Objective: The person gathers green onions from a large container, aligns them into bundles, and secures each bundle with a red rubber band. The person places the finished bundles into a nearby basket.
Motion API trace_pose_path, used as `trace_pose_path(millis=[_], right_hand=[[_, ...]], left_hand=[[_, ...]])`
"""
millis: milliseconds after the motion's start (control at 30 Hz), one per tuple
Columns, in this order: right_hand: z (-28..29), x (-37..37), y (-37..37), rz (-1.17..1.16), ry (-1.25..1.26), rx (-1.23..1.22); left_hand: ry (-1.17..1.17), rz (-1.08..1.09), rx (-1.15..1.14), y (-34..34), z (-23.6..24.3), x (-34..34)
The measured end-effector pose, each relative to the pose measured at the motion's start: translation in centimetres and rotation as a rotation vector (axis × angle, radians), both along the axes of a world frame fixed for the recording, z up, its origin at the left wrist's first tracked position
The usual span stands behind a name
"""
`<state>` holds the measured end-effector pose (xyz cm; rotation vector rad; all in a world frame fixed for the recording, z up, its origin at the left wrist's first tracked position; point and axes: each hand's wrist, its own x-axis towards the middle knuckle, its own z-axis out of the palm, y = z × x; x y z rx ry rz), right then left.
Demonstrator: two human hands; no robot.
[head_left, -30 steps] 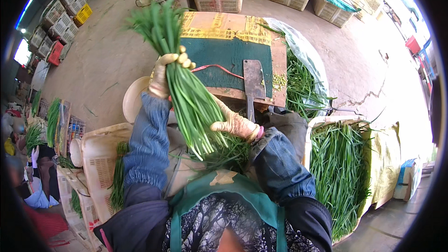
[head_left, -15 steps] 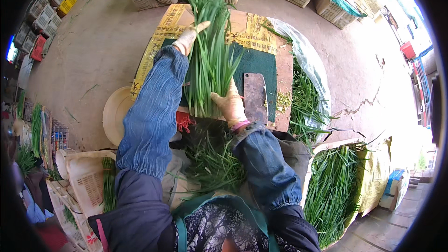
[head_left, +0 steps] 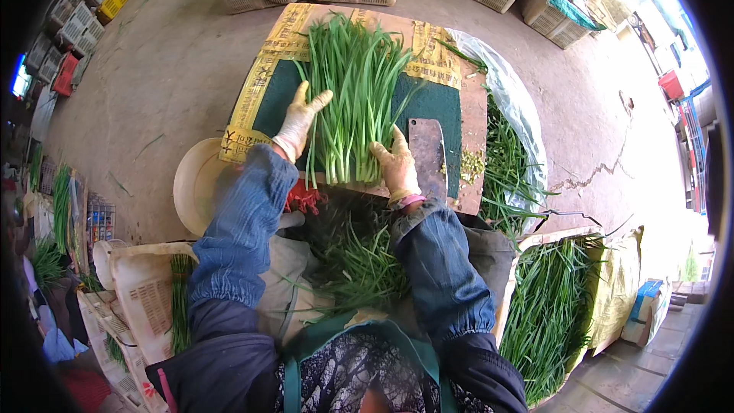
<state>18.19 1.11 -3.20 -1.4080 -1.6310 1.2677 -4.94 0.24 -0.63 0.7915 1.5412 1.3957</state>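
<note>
Head camera view: a loose bunch of garlic chives is found on the low surface, laid over a dark green mat. The leaf tips are directed to the far edge, and the pale stalk ends are placed at the near edge.

The left hand, gloved, is held against the left flank of the bunch, with thumb and fingers spread. The right hand, also gloved, is set by the stalk ends at the lower right, its thumb against the stalks. Neither hand is closed around the bunch; it is flanked rather than gripped.

The chives are judged light, limp toward the tips and firmer at the stalks, easily bruised and, if damp, slippery. Hold is best taken around the lower stalks, with the leaves supported midway; a single hold near the tips would likely let stems splay or slide out.

The near edge is judged the tightest, as little margin is left below the stalk ends. On the right, movement is limited by a cleaver, whose blade is laid just beside the right hand; small green bits are scattered between it and the right edge. More room is offered on the left, where a strip of mat is exposed up to the yellow tape along the left edge.
</note>
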Motion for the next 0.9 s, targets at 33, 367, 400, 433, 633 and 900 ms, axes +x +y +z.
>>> trace_pose_path(millis=[33, 367, 400, 433, 633, 900], right_hand=[[-1.2, 0.0, 0.3, 0.030, 0.045, -0.008], [6.5, 1.9, -0.7, 0.005, -0.544, 0.229], [6.6, 2.0, -1.6, -0.043, -0.427, 0.452], [7.0, 1.9, -2.4, 0.065, -0.320, 0.520], [4.4, -3.8, -7.6, 0.501, -0.294, 0.833], [7.6, -11.1, -9.2, 0.485, -0.950, 0.723]], left_hand=[[-0.031, 0.041, 0.033, -0.4, -0.2, 0.7], [-0.475, -0.010, 0.180, -1.4, -2.5, -2.7], [-0.501, -0.014, 0.185, -1.4, -2.7, -3.1], [-0.528, -0.018, 0.191, -1.4, -3.0, -3.4], [-0.703, 0.037, 0.170, -1.1, -2.7, -4.0], [-0.797, 0.176, 0.173, -1.6, -1.9, -3.3]])
